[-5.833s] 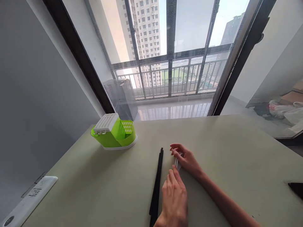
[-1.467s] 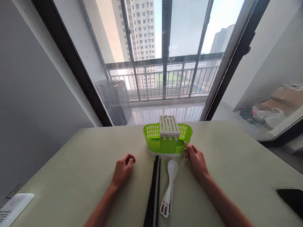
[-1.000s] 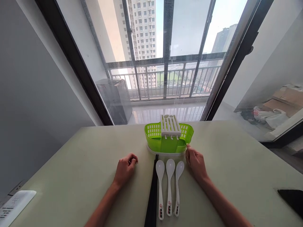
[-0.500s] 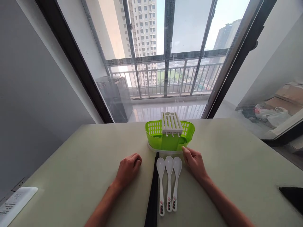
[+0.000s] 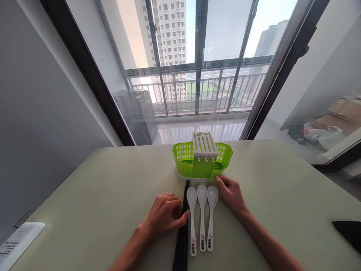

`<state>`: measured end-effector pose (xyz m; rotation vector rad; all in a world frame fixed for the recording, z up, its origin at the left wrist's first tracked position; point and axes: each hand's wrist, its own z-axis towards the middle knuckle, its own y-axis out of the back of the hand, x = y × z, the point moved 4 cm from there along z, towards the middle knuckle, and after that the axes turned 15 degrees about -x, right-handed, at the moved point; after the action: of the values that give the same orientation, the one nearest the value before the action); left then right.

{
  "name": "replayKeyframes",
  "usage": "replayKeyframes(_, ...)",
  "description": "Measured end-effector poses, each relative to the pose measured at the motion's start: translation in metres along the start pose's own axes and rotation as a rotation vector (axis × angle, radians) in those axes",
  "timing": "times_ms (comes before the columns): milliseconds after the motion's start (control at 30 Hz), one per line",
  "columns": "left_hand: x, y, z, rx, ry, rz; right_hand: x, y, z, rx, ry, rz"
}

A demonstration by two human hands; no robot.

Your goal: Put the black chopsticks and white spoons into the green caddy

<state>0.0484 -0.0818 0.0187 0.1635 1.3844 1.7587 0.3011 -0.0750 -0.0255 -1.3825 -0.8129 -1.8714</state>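
Observation:
My left hand (image 5: 167,212) hovers at the left side of a bundle of black chopsticks (image 5: 182,241), its thumb stretched over them and apart from the curled fingers. Beside the chopsticks, three white spoons (image 5: 202,216) lie in a row, bowls toward the window and printed handles toward me. Behind them stands a green utensil holder (image 5: 202,168) with a slotted white top rack (image 5: 205,145) and a white base. At its lower front right corner, my right hand (image 5: 229,190) is closed with the fingertips against the holder; some of its fingers are hidden.
All this is on a pale green table (image 5: 118,177). A white device (image 5: 21,239) lies at the left edge, and a dark object (image 5: 348,233) at the right. Past the table's far edge are glass doors and a balcony with a grey appliance (image 5: 135,116).
My left hand has moved right and toward me to the chopsticks, its thumb spreading out. My right hand stays at the holder, its fingertips shifted slightly left.

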Motion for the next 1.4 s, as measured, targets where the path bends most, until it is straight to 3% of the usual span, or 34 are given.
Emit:
replayKeyframes(300,-0.005,0.001,0.001,0.017,0.033,-0.026,0.003,0.000,-0.001,-0.004,-0.027,-0.011)
replayKeyframes(1133,0.011,0.000,-0.003,-0.030,0.178,-0.180,0.002,0.002,-0.003,-0.024,0.037,-0.014)
replayKeyframes(1200,0.013,0.000,-0.004,-0.034,0.210,-0.245,0.013,0.001,-0.005,0.014,0.078,-0.022)
replayKeyframes(1300,0.015,0.001,-0.007,-0.057,0.241,-0.344,0.037,-0.007,-0.013,0.176,0.110,-0.018)
replayKeyframes(1400,0.016,0.004,-0.009,-0.105,0.265,-0.407,0.062,-0.019,-0.022,0.367,0.036,-0.004)
